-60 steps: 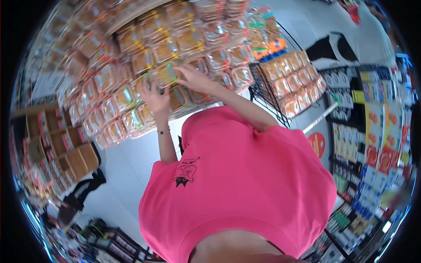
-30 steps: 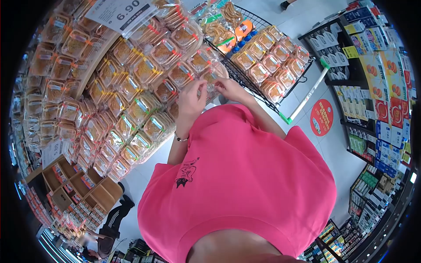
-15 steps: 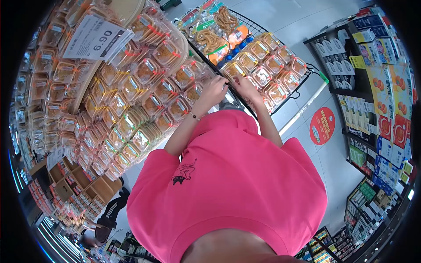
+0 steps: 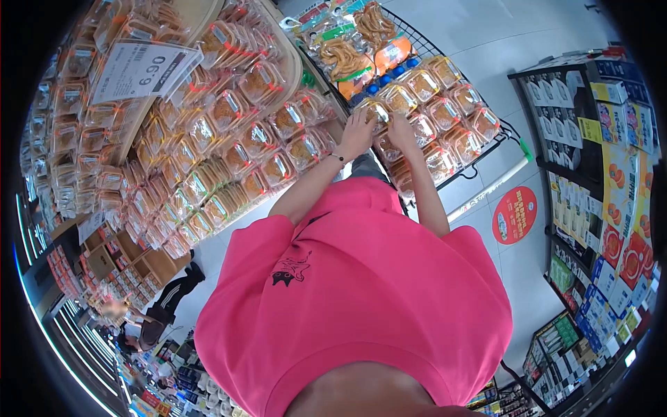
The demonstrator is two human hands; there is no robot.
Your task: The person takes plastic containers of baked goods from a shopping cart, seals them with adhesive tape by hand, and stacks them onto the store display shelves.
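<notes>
A clear pastry pack (image 4: 376, 112) sits by the left edge of a black wire cart (image 4: 415, 30), between the left hand (image 4: 357, 133) and right hand (image 4: 402, 133). Fingers flank it; I cannot tell whether they clamp it. Stacked packs (image 4: 258, 139) crowd leftward; open floor (image 4: 490, 43) spreads beyond the cart's far rim.

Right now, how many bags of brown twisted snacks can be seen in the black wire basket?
2: the nearer bag lies beyond the left hand, and the farther bag lies behind it, more right. Others may be hidden underneath.
</notes>
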